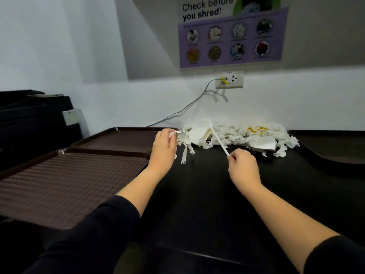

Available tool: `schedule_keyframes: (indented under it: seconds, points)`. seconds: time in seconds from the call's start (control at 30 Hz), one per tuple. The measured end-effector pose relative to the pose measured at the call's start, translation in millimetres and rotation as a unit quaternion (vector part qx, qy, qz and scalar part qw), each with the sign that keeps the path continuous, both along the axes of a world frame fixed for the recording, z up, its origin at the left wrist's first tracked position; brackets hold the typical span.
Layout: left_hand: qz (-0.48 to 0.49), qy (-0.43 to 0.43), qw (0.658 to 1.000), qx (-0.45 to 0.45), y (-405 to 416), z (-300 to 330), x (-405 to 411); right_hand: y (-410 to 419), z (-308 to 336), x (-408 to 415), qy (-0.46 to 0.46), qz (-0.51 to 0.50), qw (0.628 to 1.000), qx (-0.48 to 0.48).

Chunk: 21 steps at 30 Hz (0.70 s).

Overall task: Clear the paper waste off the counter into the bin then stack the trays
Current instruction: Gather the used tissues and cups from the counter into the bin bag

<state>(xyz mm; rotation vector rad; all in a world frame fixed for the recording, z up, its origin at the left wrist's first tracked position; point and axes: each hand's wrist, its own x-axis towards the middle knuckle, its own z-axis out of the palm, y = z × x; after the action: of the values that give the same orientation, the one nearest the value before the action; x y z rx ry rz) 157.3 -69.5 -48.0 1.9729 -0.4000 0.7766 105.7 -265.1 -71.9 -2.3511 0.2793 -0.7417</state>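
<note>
two brown trays (65, 180) lie along the left edge of our dark counter (207, 194); a third (331, 145) sits right. paper waste (237, 135) heaps against the white back wall. our left hand (164, 143) clutches scraps, our right hand (244, 165) pinches a strip (218, 140).

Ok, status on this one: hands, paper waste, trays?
Left hand grips torn paper scraps; right hand pinches a white strip. Paper pile against the wall, uncleared. Brown trays unstacked. No bin in view.
</note>
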Motion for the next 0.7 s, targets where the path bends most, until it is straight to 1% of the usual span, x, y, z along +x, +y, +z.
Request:
schedule_keyframes:
  seconds: [0.1, 0.27, 0.33, 0.4, 0.53, 0.63, 0.7]
  points:
    - [0.012, 0.001, 1.000, 0.006, 23, 11, -26, 17, 1, -24, -0.037, 0.030, 0.999, 0.020]
    - [0.032, 0.032, 0.999, -0.025, 67, 38, -74, 60, 7, -58, -0.109, 0.082, 0.990, 0.030]
    - [0.047, 0.030, 0.998, -0.018, 89, 50, -96, 84, 12, -71, -0.131, 0.110, 0.984, 0.054]
    - [0.064, 0.025, 0.997, -0.017, 116, 60, -119, 113, 19, -84, -0.137, 0.149, 0.976, 0.086]
    - [0.124, 0.029, 0.992, -0.024, 181, 67, -172, 180, 31, -115, -0.137, 0.243, 0.956, 0.091]
    - [0.185, 0.062, 0.980, -0.041, 240, 54, -211, 232, 34, -144, -0.135, 0.333, 0.930, 0.077]
    - [0.234, 0.110, 0.965, -0.054, 279, 37, -239, 267, 31, -163, -0.120, 0.390, 0.912, 0.048]
